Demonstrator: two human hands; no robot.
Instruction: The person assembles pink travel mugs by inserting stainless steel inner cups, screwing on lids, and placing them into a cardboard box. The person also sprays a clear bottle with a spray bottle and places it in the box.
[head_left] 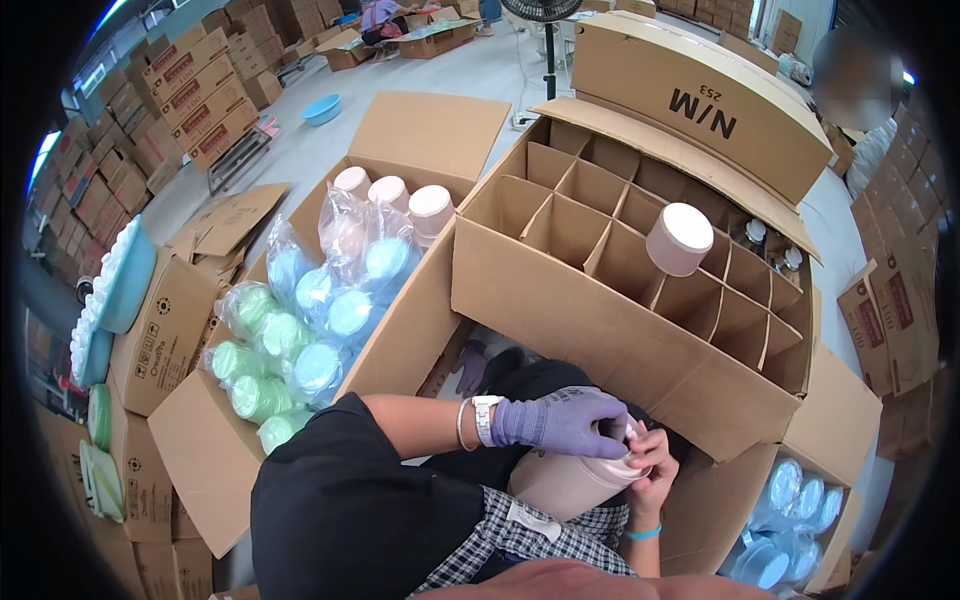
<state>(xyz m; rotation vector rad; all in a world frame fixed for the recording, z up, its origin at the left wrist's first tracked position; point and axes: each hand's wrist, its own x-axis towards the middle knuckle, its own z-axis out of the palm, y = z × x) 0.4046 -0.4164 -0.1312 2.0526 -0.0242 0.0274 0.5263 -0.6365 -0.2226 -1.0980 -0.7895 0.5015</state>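
Note:
A pale pink plastic canister (560, 486) lies tilted on my lap, its mouth end toward the right. My left hand (560, 420), in a purple glove, reaches across it from above, fingers curled at the rim. Bare fingers of my right hand (652, 466) grip the same rim from the right side. What the fingertips touch inside the mouth is partly hidden. Just beyond my hands stands a large carton (600, 335) with cardboard dividers. A second pale pink canister (680, 240) with a white top rests on top of those dividers.
An open carton (400, 325) at left holds bagged blue, green and pink canisters. Another carton (815, 570) with bagged blue ones sits at lower right. A long closed carton (700, 100) lies behind the divided one. A fan (545, 40) and stacked boxes (200, 95) stand farther off.

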